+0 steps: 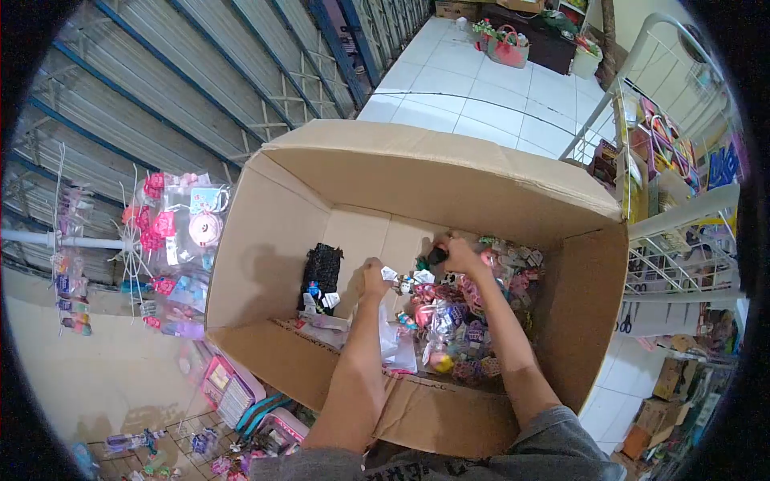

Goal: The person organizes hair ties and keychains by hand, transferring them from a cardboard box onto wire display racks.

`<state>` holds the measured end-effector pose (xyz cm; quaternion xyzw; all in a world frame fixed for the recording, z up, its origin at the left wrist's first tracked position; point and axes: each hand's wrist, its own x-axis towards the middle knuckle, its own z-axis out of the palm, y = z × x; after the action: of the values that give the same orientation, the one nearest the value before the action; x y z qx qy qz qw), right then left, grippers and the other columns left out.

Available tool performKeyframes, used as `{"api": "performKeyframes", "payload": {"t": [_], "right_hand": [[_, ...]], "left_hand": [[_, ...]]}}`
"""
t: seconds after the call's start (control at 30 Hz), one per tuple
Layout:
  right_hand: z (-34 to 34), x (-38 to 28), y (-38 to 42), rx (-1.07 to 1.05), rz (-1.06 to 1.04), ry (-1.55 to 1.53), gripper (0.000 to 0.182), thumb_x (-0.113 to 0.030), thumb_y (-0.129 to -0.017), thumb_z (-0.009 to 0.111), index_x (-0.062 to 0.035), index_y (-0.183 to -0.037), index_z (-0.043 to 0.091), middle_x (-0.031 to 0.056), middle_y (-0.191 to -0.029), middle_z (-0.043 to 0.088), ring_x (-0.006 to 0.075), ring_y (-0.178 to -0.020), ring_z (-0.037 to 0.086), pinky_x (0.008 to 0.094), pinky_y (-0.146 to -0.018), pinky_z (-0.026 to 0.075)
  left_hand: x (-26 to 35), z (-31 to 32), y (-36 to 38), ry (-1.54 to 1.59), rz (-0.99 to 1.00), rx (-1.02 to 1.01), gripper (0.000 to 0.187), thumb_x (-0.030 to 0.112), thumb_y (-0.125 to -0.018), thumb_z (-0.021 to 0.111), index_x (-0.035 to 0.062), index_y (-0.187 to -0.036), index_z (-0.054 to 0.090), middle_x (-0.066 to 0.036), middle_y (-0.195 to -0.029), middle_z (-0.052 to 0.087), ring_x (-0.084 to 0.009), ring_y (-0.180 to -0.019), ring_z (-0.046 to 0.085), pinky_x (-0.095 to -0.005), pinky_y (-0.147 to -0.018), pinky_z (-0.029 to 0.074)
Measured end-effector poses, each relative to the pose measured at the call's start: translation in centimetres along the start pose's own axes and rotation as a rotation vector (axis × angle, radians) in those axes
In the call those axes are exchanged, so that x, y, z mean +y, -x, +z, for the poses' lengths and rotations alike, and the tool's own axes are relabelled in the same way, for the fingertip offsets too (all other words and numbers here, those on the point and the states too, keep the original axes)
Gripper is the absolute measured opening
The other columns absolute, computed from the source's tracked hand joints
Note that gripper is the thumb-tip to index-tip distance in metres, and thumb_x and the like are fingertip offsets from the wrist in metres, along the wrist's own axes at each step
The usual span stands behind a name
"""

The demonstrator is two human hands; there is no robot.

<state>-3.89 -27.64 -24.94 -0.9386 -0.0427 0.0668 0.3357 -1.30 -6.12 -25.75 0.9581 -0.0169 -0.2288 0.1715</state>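
Both my arms reach down into a large open cardboard box (481, 164). My left hand (371, 278) is closed near the middle of the box; what its fingers hold, if anything, is hidden. Just right of it lie a white tag (389, 273) and small black-and-white figures (407, 282). My right hand (460, 253) is closed on a small black item (437, 256), too small to name. Below and beside it spreads a pile of small trinkets in clear bags (443, 321). A black woven-looking bundle (322, 268) with a blue figure and white tags lies to the left.
Hanging packets of pink accessories (168, 224) are left of the box. A white wire rack (682, 280) with goods and scissors stands on the right. Pink cases (228, 385) lie at lower left. A basket (508, 50) sits on the tiled floor behind.
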Motion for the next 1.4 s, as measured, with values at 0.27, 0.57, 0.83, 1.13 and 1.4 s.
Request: {"api": "performKeyframes", "payload": {"t": [0.27, 0.57, 0.83, 1.13, 1.4], "right_hand": [[-4.6, -3.6, -0.3, -0.122, 0.014, -0.770, 0.030, -0.022, -0.066, 0.061, -0.0034, -0.087, 0.051, 0.0062, -0.083, 0.054, 0.0137, -0.070, 0.052, 0.0245, -0.063, 0.042], [-9.4, -13.0, -1.3, -0.351, -0.140, -1.202, 0.029, -0.017, -0.061, 0.050, -0.0020, -0.084, 0.041, 0.0155, -0.076, 0.052, 0.0184, -0.062, 0.051, 0.0241, -0.050, 0.041], [-11.4, -28.7, 1.3, -0.699, -0.547, -1.352, 0.041, -0.008, -0.040, 0.042, -0.0043, -0.080, 0.036, 0.0230, -0.075, 0.053, 0.0123, -0.041, 0.036, 0.0204, -0.036, 0.028], [-6.0, -48.1, 8.4, -1.249, -0.798, -1.296, 0.054, -0.007, -0.038, 0.046, -0.0031, -0.091, 0.039, 0.0240, -0.080, 0.052, 0.0112, -0.041, 0.038, 0.0198, -0.043, 0.033], [2.9, -56.9, 19.0, -1.589, -0.499, -0.961, 0.017, -0.016, -0.075, 0.048, -0.0011, -0.082, 0.048, 0.0127, -0.075, 0.055, 0.0055, -0.048, 0.038, 0.0151, -0.038, 0.029]], "left_hand": [[-0.2, -0.1, -0.5, 0.177, 0.168, -0.127, 0.025, 0.009, -0.050, 0.068, 0.0054, -0.068, 0.051, -0.010, -0.074, 0.055, -0.0245, -0.077, 0.053, -0.0314, -0.065, 0.042], [2.1, -14.2, 1.7, -0.212, 0.220, -0.146, 0.034, 0.010, -0.044, 0.069, 0.0058, -0.077, 0.058, -0.014, -0.074, 0.057, -0.0253, -0.072, 0.055, -0.0296, -0.065, 0.043], [-3.6, -27.4, 22.1, 0.287, 0.427, 0.447, 0.022, 0.005, -0.059, 0.059, 0.0052, -0.081, 0.058, -0.008, -0.073, 0.057, -0.0128, -0.067, 0.053, -0.0233, -0.060, 0.041], [-12.0, -28.0, 46.1, 0.811, 0.314, 1.320, 0.021, 0.000, -0.069, 0.055, 0.0015, -0.089, 0.052, -0.002, -0.071, 0.051, -0.0070, -0.066, 0.051, -0.0173, -0.058, 0.040], [-16.2, -17.8, 57.6, 0.991, -0.090, 1.989, 0.021, 0.001, -0.066, 0.058, -0.0003, -0.087, 0.052, -0.003, -0.071, 0.052, -0.0087, -0.063, 0.052, -0.0160, -0.054, 0.040]]}}
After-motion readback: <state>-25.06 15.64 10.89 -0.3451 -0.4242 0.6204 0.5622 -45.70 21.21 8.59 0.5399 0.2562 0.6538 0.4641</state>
